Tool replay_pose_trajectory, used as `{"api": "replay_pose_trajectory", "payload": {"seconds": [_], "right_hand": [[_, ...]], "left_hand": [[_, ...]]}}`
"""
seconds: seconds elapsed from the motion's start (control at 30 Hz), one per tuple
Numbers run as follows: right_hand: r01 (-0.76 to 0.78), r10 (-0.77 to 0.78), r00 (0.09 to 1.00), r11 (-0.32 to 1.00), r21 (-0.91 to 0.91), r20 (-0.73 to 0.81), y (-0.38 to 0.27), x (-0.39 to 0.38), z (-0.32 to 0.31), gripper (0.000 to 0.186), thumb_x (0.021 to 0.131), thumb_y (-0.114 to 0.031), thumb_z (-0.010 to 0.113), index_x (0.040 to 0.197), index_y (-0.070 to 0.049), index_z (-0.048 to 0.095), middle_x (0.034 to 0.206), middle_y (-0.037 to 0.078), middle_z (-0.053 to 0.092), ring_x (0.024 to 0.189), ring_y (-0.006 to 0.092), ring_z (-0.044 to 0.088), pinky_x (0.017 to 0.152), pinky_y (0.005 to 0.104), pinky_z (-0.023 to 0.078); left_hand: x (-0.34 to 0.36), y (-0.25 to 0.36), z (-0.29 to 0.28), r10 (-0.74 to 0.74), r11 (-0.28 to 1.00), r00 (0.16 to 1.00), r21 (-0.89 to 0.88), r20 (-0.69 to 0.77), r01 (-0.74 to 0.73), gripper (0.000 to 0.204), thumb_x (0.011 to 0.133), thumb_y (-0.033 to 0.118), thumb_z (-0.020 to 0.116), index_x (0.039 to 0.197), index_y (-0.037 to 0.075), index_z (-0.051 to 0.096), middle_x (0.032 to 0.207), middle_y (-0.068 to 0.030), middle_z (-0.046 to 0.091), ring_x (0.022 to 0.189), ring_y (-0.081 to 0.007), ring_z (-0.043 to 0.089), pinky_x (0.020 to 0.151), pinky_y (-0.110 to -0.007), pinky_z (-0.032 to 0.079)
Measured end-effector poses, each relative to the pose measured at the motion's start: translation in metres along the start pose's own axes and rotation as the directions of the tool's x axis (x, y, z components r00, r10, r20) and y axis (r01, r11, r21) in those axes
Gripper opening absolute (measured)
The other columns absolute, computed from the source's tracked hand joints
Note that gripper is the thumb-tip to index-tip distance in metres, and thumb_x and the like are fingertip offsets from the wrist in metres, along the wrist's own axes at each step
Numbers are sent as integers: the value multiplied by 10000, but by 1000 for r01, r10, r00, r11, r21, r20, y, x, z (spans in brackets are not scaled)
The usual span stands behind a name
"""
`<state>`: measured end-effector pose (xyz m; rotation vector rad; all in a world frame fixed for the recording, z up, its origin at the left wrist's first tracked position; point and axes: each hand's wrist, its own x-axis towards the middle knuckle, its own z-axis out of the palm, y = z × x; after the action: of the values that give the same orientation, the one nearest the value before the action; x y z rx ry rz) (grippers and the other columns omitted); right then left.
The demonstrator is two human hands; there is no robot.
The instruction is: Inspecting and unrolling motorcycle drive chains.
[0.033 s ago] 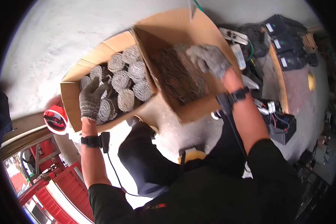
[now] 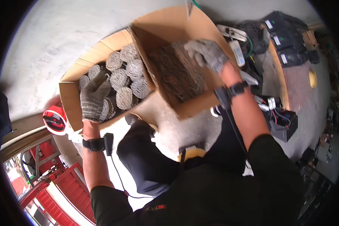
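Your left hand (image 2: 94, 97) over grey coils (image 2: 119, 79) in the left carton (image 2: 69, 101), your right hand (image 2: 206, 54) curled above dark strands (image 2: 173, 77) in the right carton (image 2: 158, 22), cannot tell whether either grips.

Grey coiled rolls (image 2: 119, 79) inside carton (image 2: 69, 98)

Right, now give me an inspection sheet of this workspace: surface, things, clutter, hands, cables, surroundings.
Surface: grey floor, one patch glaring bright.
Things: left box holds grey rolls; right box holds dark strands, tangled.
Clutter: black cases and white strip, right of the boxes.
Left hand: gloved, at the rolls, thumb spread; contact unclear.
Right hand: gloved, over the right box, fingers bent; nothing seen held.
Cables: black cord from left wristband; green cord near the strip.
Surroundings: red frame, lower left; other people, nothing seen.
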<state>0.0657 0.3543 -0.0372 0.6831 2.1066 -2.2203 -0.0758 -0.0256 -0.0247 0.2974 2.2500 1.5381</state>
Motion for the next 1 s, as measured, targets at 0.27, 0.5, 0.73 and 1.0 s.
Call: {"api": "replay_pose_trajectory", "payload": {"seconds": [0.27, 0.5, 0.73, 1.0], "right_hand": [[557, 52, 829, 1, -830, 557, 99, 89, -14, 139, 824, -175, 669, 812, -50, 729, 846, 61, 705, 705, 227, 673, 624, 320, 547], [233, 432, 868, 79, -969, 244, 239, 132, -18, 241, 887, -162, 572, 1003, 10, 695, 1118, 174, 688, 970, 302, 681, 822, 397, 529], [-77, 376, 926, 109, -991, -30, 349, 175, -44, 332, 907, -251, 587, 1087, 13, 679, 1156, 251, 654, 1082, 394, 638, 917, 458, 501], [-142, 322, 941, 109, -984, -100, 336, 181, -66, 336, 903, -190, 584, 1155, 27, 634, 1178, 269, 639, 1101, 423, 623, 955, 464, 493]], "left_hand": [[-119, 40, 112, -53, 997, 975, 58, 218, 41, 126, 840, 119, 763, 882, 2, 747, 756, -58, 713, 659, -88, 606, 614, -245, 490], [-110, 2, 97, -301, 950, 953, -79, 15, 301, 105, 837, 70, 722, 810, -28, 693, 712, -32, 651, 643, -86, 568, 592, -255, 475], [-90, 5, 100, -319, 910, 928, -213, 193, 357, 163, 787, 135, 810, 814, -8, 736, 670, -81, 671, 571, -133, 600, 521, -249, 445], [-88, 7, 111, -520, 719, 753, -269, 404, 641, 109, 837, 116, 765, 874, 14, 755, 703, -75, 693, 568, -106, 629, 524, -239, 473]]}}
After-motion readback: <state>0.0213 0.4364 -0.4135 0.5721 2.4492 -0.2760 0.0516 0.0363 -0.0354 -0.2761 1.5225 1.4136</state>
